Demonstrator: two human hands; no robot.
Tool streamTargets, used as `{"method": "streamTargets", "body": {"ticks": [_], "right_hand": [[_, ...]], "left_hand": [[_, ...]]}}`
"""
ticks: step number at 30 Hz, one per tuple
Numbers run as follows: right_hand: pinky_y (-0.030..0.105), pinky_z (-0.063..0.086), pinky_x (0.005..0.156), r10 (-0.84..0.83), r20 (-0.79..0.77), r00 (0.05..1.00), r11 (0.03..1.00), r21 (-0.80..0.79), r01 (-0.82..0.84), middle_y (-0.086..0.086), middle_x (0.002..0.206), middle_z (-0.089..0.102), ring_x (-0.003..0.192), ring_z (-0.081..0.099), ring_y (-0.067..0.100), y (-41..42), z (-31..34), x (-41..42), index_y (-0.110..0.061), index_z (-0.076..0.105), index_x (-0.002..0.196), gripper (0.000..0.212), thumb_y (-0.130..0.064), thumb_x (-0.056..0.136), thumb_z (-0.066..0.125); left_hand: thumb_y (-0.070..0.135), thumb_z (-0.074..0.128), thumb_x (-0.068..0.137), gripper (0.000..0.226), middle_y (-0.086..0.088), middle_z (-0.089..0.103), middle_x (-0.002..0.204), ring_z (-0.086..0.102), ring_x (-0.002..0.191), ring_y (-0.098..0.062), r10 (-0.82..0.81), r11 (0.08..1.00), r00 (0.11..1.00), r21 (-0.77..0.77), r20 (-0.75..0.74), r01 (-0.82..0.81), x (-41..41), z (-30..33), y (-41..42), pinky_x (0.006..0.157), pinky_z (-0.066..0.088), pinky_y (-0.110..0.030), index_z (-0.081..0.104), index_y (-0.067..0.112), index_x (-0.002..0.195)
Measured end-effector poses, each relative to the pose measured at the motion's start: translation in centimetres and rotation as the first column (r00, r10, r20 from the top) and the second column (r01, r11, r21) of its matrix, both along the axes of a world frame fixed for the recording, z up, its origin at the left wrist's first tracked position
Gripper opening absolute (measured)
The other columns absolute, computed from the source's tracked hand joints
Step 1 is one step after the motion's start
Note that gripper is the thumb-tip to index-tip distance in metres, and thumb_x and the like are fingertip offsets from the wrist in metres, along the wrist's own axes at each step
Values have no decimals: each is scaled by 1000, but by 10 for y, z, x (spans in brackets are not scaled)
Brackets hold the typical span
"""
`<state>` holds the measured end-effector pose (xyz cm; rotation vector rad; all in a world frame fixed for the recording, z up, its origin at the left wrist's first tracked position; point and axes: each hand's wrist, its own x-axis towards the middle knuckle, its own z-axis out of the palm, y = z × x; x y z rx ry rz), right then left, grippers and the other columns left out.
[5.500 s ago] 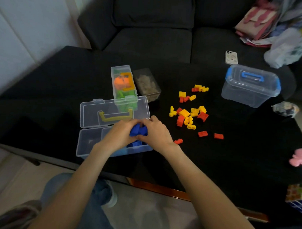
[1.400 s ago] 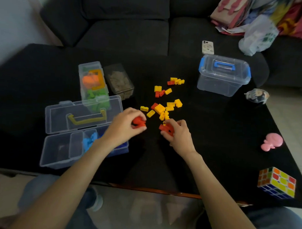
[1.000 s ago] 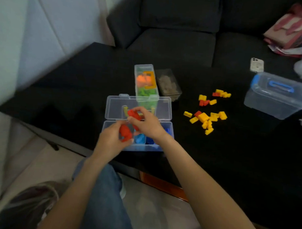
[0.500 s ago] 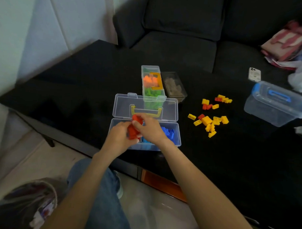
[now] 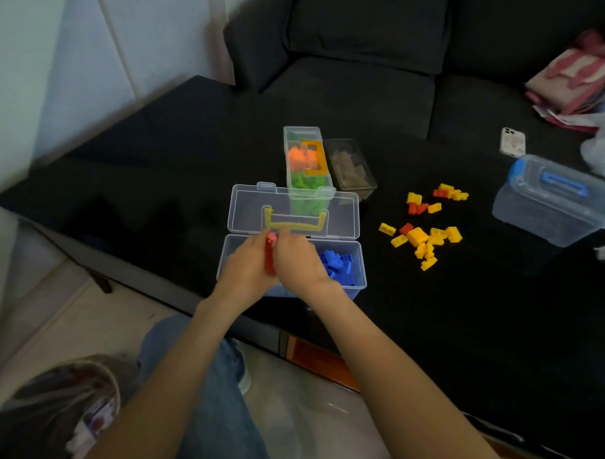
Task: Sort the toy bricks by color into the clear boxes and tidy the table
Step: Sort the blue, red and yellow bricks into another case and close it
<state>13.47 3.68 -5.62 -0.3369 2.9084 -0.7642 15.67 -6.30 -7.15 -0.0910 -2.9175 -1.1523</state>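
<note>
Black table [image 5: 166, 162], clear boxes [image 5: 326, 285], loose yellow and red bricks [image 5: 421, 237]

Four clear boxes [image 5: 292, 263] stand on one black table [image 5: 159, 162]: one open with blue bricks [image 5: 337, 265] inside, one holding orange and green bricks [image 5: 305, 167], one smoky with pale contents [image 5: 351, 169], one with a blue handle [image 5: 552, 200]. Loose on the tabletop lie roughly fifteen yellow bricks [image 5: 418, 236] and about four red ones [image 5: 416, 208], the blur making an exact tally uncertain. One phone [image 5: 512, 141] rests on the sofa. Two hands, the left hand [image 5: 246, 267] and right hand [image 5: 298, 260], share red bricks [image 5: 269, 254].

No readable text or labels anywhere.
</note>
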Motion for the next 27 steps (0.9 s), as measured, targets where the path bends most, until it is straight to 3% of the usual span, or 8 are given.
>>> {"method": "streamTargets", "body": {"ticks": [5,9,13,16,18,21,25,27], "right_hand": [[34,44,80,-27,15,1000,998,-48,28,19,104,63,101,59,32,5,7,-3,-2,63,110,32,-20,101,38],[35,43,87,-20,73,997,998,-63,24,15,101,53,102,54,27,7,6,-2,-5,64,111,32,-23,100,41],[32,47,75,-41,53,998,990,-133,48,16,97,68,88,62,29,12,3,-2,-8,70,102,28,-24,97,47],[39,50,77,-47,26,999,990,-135,50,18,88,68,84,62,32,19,5,0,-6,69,93,28,-23,97,47],[39,50,77,-71,27,997,989,-129,73,19,89,68,84,62,33,22,4,-1,-3,68,91,30,-23,97,46],[39,49,79,-44,65,997,992,-118,51,19,95,68,90,62,33,23,5,-7,-1,68,99,31,-22,97,45],[39,49,86,21,92,996,990,-142,-7,17,99,69,92,63,30,19,11,-14,-4,69,105,27,-17,96,46],[40,52,85,-3,81,997,983,-185,18,15,97,70,88,65,27,18,13,-14,-6,69,105,26,-19,96,49]], "left_hand": [[19,73,78,50,-4,61,118,57,109,-22,27,999,999,-27,-37,-28,0,-6,-5,90,44,-32,52,17,123],[8,70,77,53,-5,63,116,62,95,-18,34,999,999,-26,-23,-35,2,-7,-7,82,41,-22,53,17,126],[5,68,78,54,-4,64,114,59,84,-8,21,1000,1000,7,-21,-21,0,-7,-9,75,37,-11,52,15,130],[7,67,78,59,-7,54,123,52,111,-18,-34,999,999,-43,-36,33,-4,-10,-12,90,36,-18,48,13,134],[14,67,82,67,-7,43,126,42,119,-19,-73,994,997,-80,10,74,-8,-11,-15,98,32,-23,38,14,142],[18,65,85,68,-2,41,122,46,114,-15,-110,992,991,-48,73,114,-11,-11,-18,100,39,-28,33,15,144],[12,63,85,47,2,54,112,54,96,-8,-96,995,995,34,-34,97,-10,-10,-20,81,47,-20,50,19,130],[13,64,85,40,3,54,112,53,96,-8,-96,995,993,-32,-64,94,-8,-12,-22,85,47,-24,55,20,124]]}}
